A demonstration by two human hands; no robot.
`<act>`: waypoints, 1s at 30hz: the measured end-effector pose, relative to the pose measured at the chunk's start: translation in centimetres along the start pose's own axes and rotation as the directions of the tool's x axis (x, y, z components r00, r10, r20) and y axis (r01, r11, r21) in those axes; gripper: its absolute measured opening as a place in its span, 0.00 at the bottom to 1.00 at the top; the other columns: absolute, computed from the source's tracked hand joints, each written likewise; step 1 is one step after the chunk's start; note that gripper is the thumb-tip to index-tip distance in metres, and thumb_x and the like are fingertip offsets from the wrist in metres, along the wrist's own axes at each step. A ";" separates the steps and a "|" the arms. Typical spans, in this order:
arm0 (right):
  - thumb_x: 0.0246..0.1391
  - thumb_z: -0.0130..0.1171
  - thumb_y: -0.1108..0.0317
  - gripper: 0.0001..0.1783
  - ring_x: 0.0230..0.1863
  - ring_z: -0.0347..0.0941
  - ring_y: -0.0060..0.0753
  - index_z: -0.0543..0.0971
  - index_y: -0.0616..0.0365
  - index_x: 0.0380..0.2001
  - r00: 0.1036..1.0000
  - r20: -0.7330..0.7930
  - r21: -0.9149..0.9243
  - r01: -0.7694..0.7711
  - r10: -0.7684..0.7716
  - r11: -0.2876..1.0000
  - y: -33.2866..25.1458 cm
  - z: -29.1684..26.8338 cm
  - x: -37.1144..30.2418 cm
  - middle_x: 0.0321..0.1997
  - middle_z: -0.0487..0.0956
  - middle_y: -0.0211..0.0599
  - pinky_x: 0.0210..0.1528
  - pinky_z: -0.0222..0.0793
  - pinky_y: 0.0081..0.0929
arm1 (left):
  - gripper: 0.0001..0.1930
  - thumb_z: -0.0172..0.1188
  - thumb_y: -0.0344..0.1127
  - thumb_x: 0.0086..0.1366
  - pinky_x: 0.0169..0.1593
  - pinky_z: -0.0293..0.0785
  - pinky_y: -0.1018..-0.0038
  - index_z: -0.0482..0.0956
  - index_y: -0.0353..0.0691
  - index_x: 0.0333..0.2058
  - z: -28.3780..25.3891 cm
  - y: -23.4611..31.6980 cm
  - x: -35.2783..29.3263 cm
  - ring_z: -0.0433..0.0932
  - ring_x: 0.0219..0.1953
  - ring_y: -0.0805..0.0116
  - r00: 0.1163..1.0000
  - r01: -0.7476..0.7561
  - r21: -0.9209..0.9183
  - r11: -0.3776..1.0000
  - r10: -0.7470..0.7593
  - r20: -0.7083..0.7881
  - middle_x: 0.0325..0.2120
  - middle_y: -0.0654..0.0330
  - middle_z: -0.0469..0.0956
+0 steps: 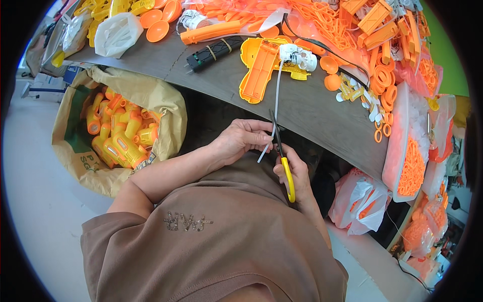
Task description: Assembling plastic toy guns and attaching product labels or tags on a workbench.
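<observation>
Brown shirt (241, 236), bottom; centre, tube (277, 95) is being pinched by left hand (236, 140), scissors (287, 173) gripped by right hand (299, 171), nicked fingers (259, 137) being risked by slipping.

Over at the near edge of the table (324, 115) is the person (216, 226), tube (277, 95) in the left hand (236, 141), scissors (288, 178) in the right hand (298, 173); a sack (75, 166) of plastic bodies (121, 131) to the left. Ahead lies a casing (260, 70), loose parts (327, 22) beyond; a tub (395, 146) at the right end.

I note mottled lettering (187, 222) on the brown shirt (226, 246) and dark printed letters (90, 164) on the tan paper sack (172, 113).
</observation>
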State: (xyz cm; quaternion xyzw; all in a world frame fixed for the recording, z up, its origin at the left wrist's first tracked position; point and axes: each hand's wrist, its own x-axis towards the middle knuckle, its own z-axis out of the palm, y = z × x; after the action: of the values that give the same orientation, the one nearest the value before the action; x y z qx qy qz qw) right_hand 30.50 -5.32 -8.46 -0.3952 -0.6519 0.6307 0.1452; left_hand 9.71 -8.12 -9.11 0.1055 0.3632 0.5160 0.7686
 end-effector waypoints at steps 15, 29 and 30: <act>0.38 0.73 0.68 0.34 0.28 0.62 0.17 0.71 0.62 0.51 0.994 -0.108 -0.209 0.005 -0.029 0.978 -4.0 -4.8 -1.0 0.25 0.69 0.27 0.32 0.64 0.17 | 0.13 0.62 0.23 0.53 0.38 0.74 0.81 0.79 0.33 0.39 -1.8 6.9 -6.8 0.78 0.31 0.76 0.948 -0.207 0.575 0.791 0.307 -0.081 0.29 0.60 0.81; 0.49 0.52 0.76 0.20 0.45 0.69 0.48 0.73 0.62 0.48 0.832 -0.226 -0.937 -0.045 -0.506 0.345 -5.3 -10.9 2.6 0.42 0.71 0.44 0.50 0.63 0.38 | 0.13 0.60 0.31 0.53 0.53 0.69 0.68 0.82 0.42 0.39 -18.6 27.7 -7.7 0.75 0.45 0.57 0.210 0.485 0.762 -0.429 0.903 0.375 0.41 0.56 0.78; 0.48 0.54 0.75 0.17 0.45 0.68 0.48 0.74 0.62 0.44 0.814 -0.210 -0.922 0.020 -0.542 0.386 -5.6 -9.1 3.0 0.41 0.71 0.43 0.49 0.63 0.39 | 0.13 0.60 0.29 0.52 0.53 0.68 0.68 0.82 0.41 0.39 -16.8 26.8 -7.8 0.75 0.45 0.58 0.174 0.453 0.760 -0.466 0.882 0.437 0.41 0.56 0.78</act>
State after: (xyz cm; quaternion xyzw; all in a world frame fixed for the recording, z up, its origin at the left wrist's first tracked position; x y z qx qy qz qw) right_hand 33.00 3.80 -2.65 -0.4319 -0.8828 0.0346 0.1815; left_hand -22.28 -6.59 -3.22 0.5118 0.7671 0.2531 -0.2924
